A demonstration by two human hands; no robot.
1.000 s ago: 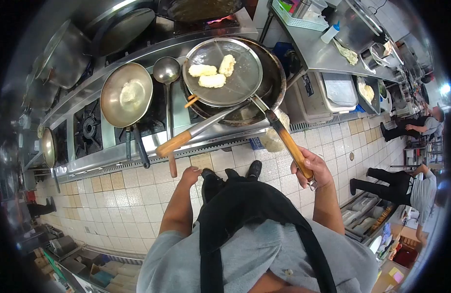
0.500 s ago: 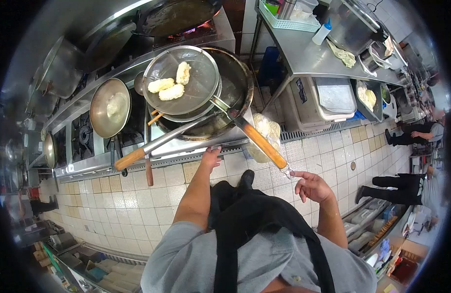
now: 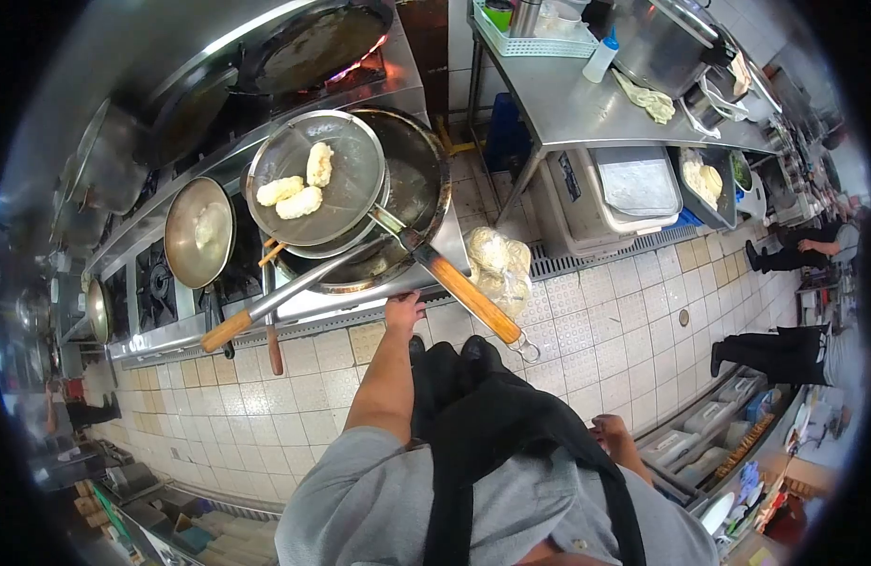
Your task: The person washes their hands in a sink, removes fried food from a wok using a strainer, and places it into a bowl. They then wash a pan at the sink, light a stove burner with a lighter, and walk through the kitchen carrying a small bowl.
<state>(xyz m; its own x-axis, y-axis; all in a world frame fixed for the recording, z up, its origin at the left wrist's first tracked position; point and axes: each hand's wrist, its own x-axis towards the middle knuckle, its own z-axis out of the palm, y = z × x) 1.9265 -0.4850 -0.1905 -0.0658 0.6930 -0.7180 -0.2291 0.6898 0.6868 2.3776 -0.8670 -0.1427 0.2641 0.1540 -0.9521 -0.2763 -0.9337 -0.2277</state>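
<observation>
Stove [image 3: 336,307] w/ strainer [image 3: 348,189], L hand [image 3: 404,309] nr

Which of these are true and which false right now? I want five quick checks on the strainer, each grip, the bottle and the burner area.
1. Three food pieces lie on the strainer. True.
2. The right grip holds the strainer's handle. False: it is off the handle, closer to the body.
3. The left grip is at the stove's front edge. True.
4. The bottle on the table has a red cap. False: its cap is blue.
5. A flame shows beside the back pan. True.
</observation>
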